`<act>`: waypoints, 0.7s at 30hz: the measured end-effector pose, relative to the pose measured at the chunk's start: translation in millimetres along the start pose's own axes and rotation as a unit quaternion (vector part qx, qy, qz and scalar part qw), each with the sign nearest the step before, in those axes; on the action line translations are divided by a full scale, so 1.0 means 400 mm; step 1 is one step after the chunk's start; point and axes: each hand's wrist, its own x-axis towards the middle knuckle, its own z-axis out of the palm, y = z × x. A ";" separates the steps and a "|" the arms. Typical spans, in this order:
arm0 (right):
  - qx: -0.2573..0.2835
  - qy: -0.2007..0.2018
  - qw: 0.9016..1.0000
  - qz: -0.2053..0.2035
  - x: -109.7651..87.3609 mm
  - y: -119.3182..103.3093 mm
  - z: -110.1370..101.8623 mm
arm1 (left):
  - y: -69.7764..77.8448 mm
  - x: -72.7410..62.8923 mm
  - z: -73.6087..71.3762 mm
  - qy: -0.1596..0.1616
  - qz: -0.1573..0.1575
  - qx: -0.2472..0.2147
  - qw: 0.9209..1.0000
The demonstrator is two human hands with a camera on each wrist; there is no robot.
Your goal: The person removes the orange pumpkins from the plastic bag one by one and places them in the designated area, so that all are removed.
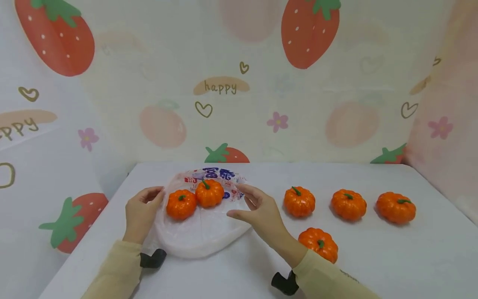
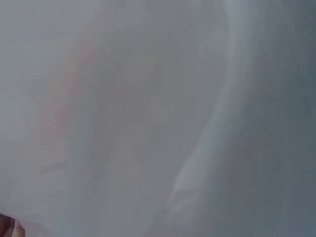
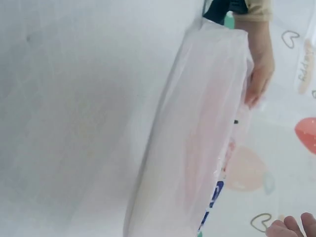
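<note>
A white plastic bag (image 1: 199, 246) with red and blue print lies with its mouth spread wide. Inside it sit two small orange pumpkins with green stems, the left pumpkin (image 1: 181, 205) touching or nearly touching the right pumpkin (image 1: 210, 194). My left hand (image 1: 141, 209) pinches the bag's left rim. At the opposite side my right hand (image 1: 263, 211) is held over the rim, thumb and fingers apart with nothing between them. Whitish plastic (image 2: 123, 128) fills the left wrist view. The right wrist view shows the bag's side (image 3: 192, 133) and the right fingertips (image 3: 295, 227).
Right of the bag, a row of three pumpkins stands on the white table (image 1: 373, 257): a near one (image 1: 299, 202), a middle one (image 1: 349, 205) and a far-right one (image 1: 396, 208). Another pumpkin (image 1: 318, 244) is beside my right forearm. Printed cloth walls (image 1: 306, 108) enclose the table.
</note>
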 end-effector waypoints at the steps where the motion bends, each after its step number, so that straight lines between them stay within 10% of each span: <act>1: 0.000 0.000 1.000 0.005 0.009 0.004 0.006 | -0.001 -0.001 0.000 -0.003 -0.002 0.002 1.000; 21: -0.038 0.031 0.999 0.013 0.146 0.033 0.093 | 0.000 -0.001 0.000 -0.012 -0.014 0.002 1.000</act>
